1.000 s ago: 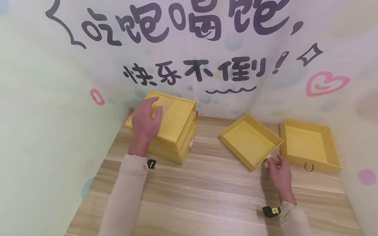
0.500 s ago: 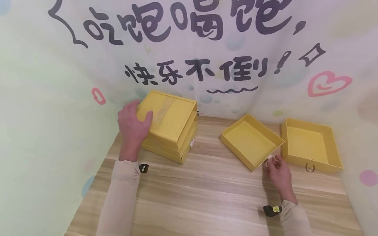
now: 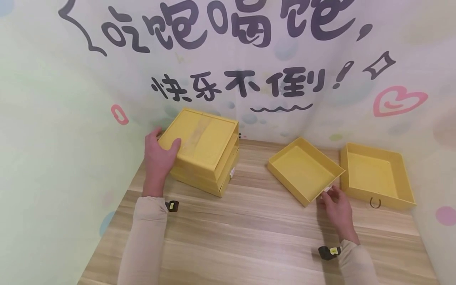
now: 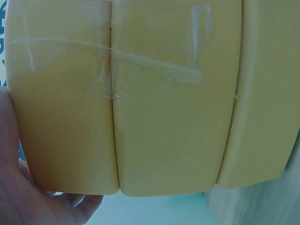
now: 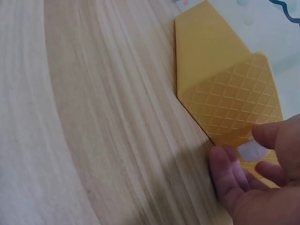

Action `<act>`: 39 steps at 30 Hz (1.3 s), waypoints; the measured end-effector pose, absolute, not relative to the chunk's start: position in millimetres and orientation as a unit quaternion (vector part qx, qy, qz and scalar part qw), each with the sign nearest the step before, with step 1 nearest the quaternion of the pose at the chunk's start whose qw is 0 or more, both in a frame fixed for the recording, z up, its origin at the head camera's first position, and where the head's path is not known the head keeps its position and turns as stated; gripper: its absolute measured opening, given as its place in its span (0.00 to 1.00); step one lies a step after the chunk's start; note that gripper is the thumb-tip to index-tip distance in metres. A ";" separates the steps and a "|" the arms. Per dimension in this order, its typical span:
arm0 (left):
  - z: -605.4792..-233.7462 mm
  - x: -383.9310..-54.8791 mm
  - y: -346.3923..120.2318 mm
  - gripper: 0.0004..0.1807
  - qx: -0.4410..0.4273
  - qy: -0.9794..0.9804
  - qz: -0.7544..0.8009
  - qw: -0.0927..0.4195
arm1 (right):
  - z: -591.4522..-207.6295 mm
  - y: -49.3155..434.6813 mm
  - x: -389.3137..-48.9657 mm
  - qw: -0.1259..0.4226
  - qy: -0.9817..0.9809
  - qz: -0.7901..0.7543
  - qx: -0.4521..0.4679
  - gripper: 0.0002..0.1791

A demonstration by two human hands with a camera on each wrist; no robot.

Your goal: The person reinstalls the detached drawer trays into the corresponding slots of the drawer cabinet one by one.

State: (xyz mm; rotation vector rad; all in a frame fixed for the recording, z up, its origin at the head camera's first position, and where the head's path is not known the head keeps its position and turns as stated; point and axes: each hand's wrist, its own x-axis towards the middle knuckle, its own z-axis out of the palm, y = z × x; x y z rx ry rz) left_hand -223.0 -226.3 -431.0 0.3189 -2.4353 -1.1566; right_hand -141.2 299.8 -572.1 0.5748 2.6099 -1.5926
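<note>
My left hand [image 3: 156, 158] holds the left edge of a yellow drawer cabinet [image 3: 204, 138], thumb on top and fingers over the far left side. In the left wrist view, the curled fingers [image 4: 89, 206] go round one end of the cabinet, whose stacked tiers [image 4: 173, 136] are joined with clear tape. On the cabinet's right side, a white knob [image 3: 232, 172] shows low down, below an open slot. To the right, my right hand [image 3: 338, 209] pinches the white knob [image 5: 253, 151] of a turned yellow drawer [image 3: 303, 170], whose front has a diamond pattern.
A second yellow drawer [image 3: 374, 170] with a brown loop handle [image 3: 375, 202] lies right of the first, almost touching it. All stand on a wooden table [image 3: 249, 237] against a printed wall [image 3: 263, 130]. Another wall [image 3: 71, 158] bounds the left side.
My left hand has slid from the cabinet's top leftward and down to its left edge. The right hand stays at the drawer's knob, almost unmoved.
</note>
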 end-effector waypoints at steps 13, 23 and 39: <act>-430.1 -222.1 -221.8 0.38 0.132 -0.880 -0.414 0.193 | -570.5 296.6 -143.2 0.011 0.755 -0.621 0.209 0.39; -431.0 -223.4 -213.1 0.35 0.134 -0.870 -0.420 0.219 | -569.2 294.6 -145.4 0.006 0.733 -0.633 0.249 0.39; -433.3 -221.8 -202.4 0.34 0.142 -0.870 -0.411 0.234 | -568.3 292.2 -147.7 0.001 0.720 -0.643 0.262 0.36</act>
